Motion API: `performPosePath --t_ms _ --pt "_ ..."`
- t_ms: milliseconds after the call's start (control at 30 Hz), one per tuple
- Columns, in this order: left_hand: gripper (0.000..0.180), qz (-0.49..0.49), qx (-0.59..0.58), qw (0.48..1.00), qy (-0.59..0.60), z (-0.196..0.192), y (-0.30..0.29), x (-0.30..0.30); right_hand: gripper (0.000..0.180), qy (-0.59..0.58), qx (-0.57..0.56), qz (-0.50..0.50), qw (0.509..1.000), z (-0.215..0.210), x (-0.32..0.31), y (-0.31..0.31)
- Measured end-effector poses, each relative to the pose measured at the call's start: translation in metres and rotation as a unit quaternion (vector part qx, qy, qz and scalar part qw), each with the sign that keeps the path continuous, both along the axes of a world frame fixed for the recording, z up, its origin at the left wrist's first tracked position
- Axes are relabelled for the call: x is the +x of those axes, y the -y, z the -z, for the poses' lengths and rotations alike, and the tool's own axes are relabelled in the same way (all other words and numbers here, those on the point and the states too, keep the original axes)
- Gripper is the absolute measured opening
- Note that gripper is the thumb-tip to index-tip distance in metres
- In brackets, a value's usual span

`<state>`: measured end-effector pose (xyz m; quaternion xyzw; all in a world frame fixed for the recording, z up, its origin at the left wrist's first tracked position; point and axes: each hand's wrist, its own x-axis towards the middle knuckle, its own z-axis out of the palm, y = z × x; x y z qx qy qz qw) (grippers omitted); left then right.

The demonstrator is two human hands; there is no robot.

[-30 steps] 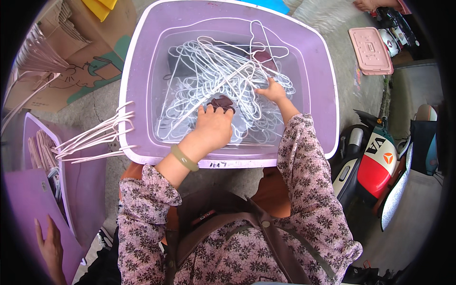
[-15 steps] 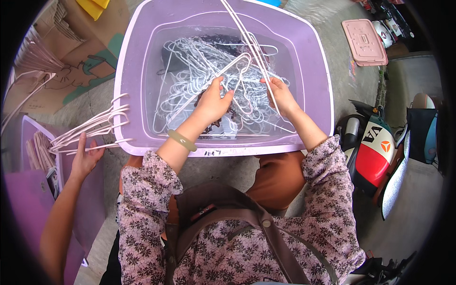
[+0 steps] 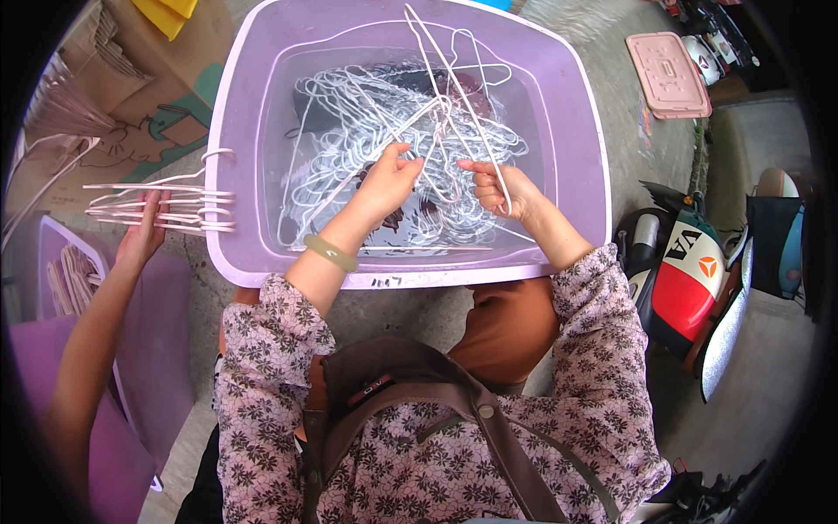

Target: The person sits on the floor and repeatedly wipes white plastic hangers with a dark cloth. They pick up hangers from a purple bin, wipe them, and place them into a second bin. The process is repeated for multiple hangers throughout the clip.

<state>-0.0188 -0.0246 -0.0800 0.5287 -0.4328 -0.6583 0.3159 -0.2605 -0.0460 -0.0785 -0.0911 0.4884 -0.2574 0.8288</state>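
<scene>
1. Here we go: R hand (image 3: 506, 190) has its grip curled round a white hanger (image 3: 472, 108), wire running thru the fingers, index and thumb pointing L.
2. That hanger's up above the heap of hangers (image 3: 349, 113), its long narrow shape reaching to the far rim of the purple tub (image 3: 572, 131).
3. L hand (image 3: 387, 185) hangs over the mid of the heap, thumb and index nearly together by a wire; can't tell if its grip has hold of anything.
4. Heap's a proper tangle, white wires criss-crossing every which way, mostly lying in the clear water in the tub.
5. Down by the L hand's near side, a dk brown item (image 3: 391, 220) shows btw the wires; exact kind unclear.
6. Over on the L, a co-worker's hand (image 3: 145, 229) is on the pale pink hangers (image 3: 183, 203), their hooks at the tub's L rim, wires side by side.
7. Below that, a 2nd purple bin (image 3: 161, 332) w/ a bundle of pale hangers (image 3: 74, 278) inside.
8. Far L: cardboard box (image 3: 140, 166), part of a yellow item (image 3: 166, 13) at the top edge.
9. Far R: pink lid (image 3: 670, 77) on the floor, plus a red, white & green scooter (image 3: 690, 293).
10. Pale green bangle (image 3: 332, 255) on the L wrist, floral sleeves both sides.
</scene>
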Motion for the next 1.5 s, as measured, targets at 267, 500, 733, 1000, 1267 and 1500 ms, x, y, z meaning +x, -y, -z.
performPosePath --t_ms 267,500,733,1000,1267,1500 --pt "0.035 -0.197 -0.491 0.834 0.157 -0.048 -0.012 -0.005 0.018 -0.254 -0.113 -0.13 0.952 -0.052 0.016 -0.076" --pt "0.036 0.052 -0.211 0.973 0.08 -0.025 -0.029 -0.016 0.018 -0.232 -0.136 -0.071 0.961 -0.067 0.039 -0.119" --pt "0.08 0.124 -0.225 0.895 0.364 -0.063 -0.043 -0.024 0.027 -0.224 -0.294 -0.156 0.916 -0.077 0.069 -0.145" --pt "0.025 0.159 -0.122 0.915 0.351 -0.063 -0.027 0.015 0.035 -0.22 -0.41 -0.328 0.822 -0.092 0.084 -0.094" --pt "0.02 0.143 -0.121 0.931 0.313 -0.077 -0.028 0.035 0.031 -0.217 -0.083 -0.05 0.971 0.045 0.025 0.047" --pt "0.014 0.074 -0.17 0.977 0.106 -0.049 -0.033 0.044 0.02 -0.136 -0.07 0.114 0.982 0.086 0.046 0.051"
